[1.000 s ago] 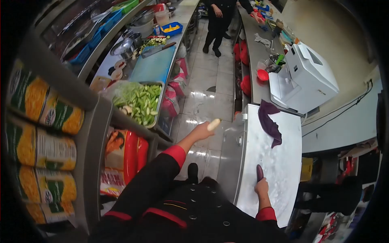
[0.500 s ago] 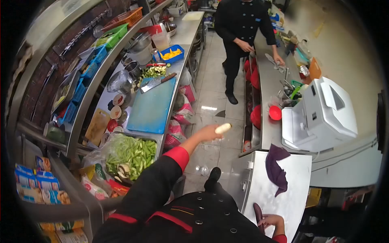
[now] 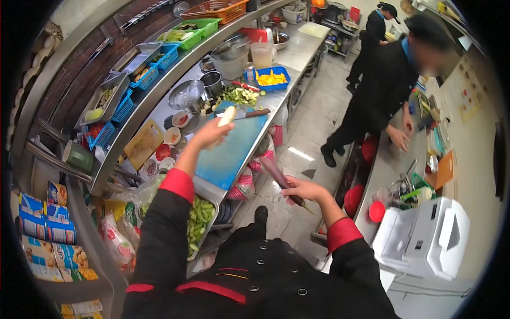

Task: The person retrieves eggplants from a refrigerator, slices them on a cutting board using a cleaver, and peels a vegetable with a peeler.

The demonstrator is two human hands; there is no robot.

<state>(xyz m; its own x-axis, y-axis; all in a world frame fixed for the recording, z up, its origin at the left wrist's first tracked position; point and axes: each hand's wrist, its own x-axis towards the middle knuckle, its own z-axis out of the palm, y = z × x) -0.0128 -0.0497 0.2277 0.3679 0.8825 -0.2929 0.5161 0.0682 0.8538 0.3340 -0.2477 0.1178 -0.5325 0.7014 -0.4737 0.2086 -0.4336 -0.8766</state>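
Note:
My left hand (image 3: 208, 134) is closed around a short, pale cream piece of vegetable (image 3: 227, 115) whose kind I cannot make out. It is raised over the blue cutting board (image 3: 226, 157). On the board's far part lies a knife (image 3: 247, 113) with a brown handle, beside a heap of chopped vegetables (image 3: 239, 97). A long purple eggplant (image 3: 274, 171) is gripped in my right hand (image 3: 305, 190), tilted above the floor to the right of the counter. Below my left sleeve, a metal tray (image 3: 213, 215) holds cut green vegetables (image 3: 199, 220), partly hidden by the sleeve.
Small bowls (image 3: 171, 136) and a wooden board (image 3: 143, 144) stand left of the blue board. A blue basket (image 3: 287, 80) holds yellow pieces. A person in black (image 3: 380, 101) stands at the right counter (image 3: 396, 159), near a white machine (image 3: 419, 239). Another person (image 3: 374, 32) is farther back.
My right hand has lifted the eggplant off the white surface on the right. My left hand has moved left and up over the board. The view has turned left; the nearby person now leans over the counter.

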